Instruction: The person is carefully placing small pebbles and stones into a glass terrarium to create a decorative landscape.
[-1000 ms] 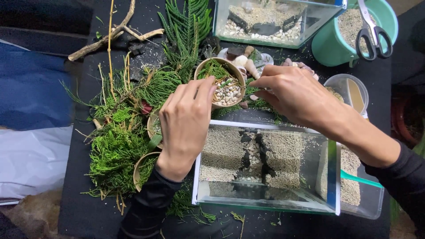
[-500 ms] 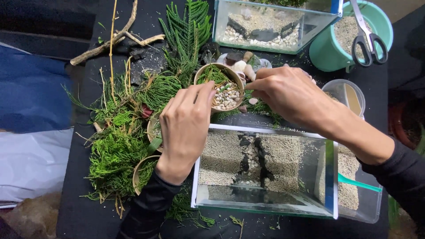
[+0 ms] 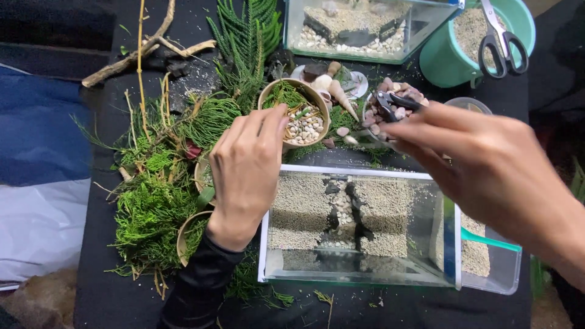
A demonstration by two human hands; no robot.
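Note:
My left hand (image 3: 244, 173) reaches up from the bottom, its fingertips and thumb on the left rim of a small brown bowl (image 3: 303, 96). The bowl holds pale pebbles and green sprigs. My right hand (image 3: 487, 164) hovers blurred above the right part of a glass tank (image 3: 365, 172), fingers stretched leftward and close together. Whether it carries anything is unclear. Inside the tank lie grey sand, a strip of white pebbles and dark stones.
Green moss and foliage (image 3: 155, 207) with two more brown bowls lie to the left. A branch (image 3: 140, 52), fern fronds (image 3: 244, 36) and shells (image 3: 332, 82) are at the back. Also there: a second glass tank (image 3: 365, 30), a teal bucket (image 3: 439, 58) with scissors (image 3: 501, 45), a dish of pebbles (image 3: 396, 109) and a clear sand box (image 3: 496, 268).
My right hand has lifted away from the brown bowl and swung right, over the near tank. My left hand stays at the bowl's rim.

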